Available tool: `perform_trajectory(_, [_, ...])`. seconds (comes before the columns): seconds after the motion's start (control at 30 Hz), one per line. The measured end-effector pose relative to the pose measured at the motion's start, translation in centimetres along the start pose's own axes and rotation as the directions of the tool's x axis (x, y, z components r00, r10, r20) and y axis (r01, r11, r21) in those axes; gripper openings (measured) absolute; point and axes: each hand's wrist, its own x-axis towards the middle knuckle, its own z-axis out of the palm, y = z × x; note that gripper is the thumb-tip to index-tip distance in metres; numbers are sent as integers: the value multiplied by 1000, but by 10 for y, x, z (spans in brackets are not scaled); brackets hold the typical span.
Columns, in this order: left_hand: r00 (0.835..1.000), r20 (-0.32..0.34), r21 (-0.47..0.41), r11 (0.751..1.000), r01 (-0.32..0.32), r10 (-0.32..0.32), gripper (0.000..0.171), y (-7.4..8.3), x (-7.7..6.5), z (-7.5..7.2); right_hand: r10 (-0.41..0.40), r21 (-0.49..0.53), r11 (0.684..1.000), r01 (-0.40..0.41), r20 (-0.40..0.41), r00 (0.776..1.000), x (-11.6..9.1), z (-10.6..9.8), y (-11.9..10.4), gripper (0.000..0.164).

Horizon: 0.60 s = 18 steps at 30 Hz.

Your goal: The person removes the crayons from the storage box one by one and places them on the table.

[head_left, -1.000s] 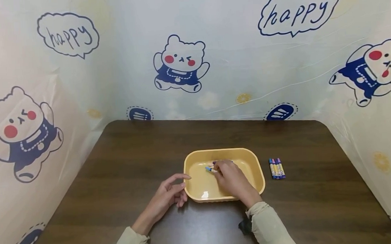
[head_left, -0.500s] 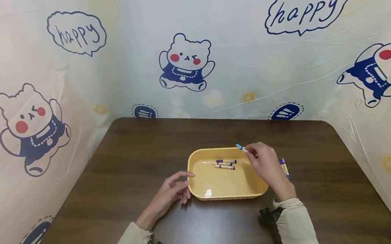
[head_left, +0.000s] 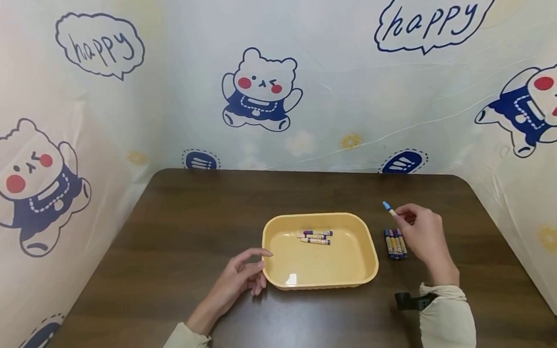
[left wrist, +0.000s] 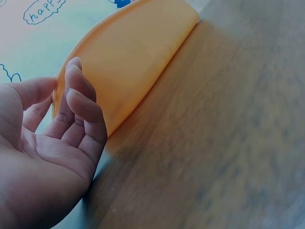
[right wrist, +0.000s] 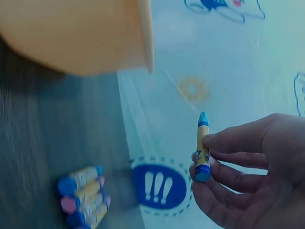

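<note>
Blue-tipped crayon (right wrist: 201, 149) between right fingers (right wrist: 232, 177)

Tray (head_left: 307, 269), lower centre: plain yellow. Crayon (right wrist: 202, 147), right: blue tip (right wrist: 203, 117), yellow wrapper (right wrist: 202, 135). Table (head_left: 205, 214): brown wood grain. Sheet (head_left: 335, 92), top: navy-outlined bears (head_left: 258, 104).

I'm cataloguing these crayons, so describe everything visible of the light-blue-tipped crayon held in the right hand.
The slim, light-blue-tipped, waxy-looking crayon has a tapered tip, a pale-yellow wrapper with small dark print, and darker blue bands near both ends. It is pinched between the thumb and fingers of the right hand, tilted tip-up, aloft near the row of four yellow-wrapped crayons. Nothing but the hand appears to touch it.
</note>
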Motion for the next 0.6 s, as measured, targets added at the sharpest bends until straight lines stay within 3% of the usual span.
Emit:
perform_trajectory(0.17, [1000,-4,16,1000,-20,21,42,0,-1,-2,72,-32,997,-72,-5,997,2,-7,22,16])
perform_trajectory(0.3, [1000,-19,31,999,-10,10,41,1,1,-3,141,-53,989,-137,91,986,3,-9,37,19])
perform_trajectory(0.4, [1000,-15,23,1000,6,-5,41,1,1,-4,204,-79,978,-192,200,958,1,-10,49,21])
perform_trajectory(0.5, [1000,7,15,1000,9,-9,42,0,0,-4,270,-87,963,-256,296,916,-2,-9,56,22])
perform_trajectory(0.6, [1000,11,26,1000,-7,7,42,1,-2,-3,309,-77,950,-302,349,885,-3,-6,59,23])
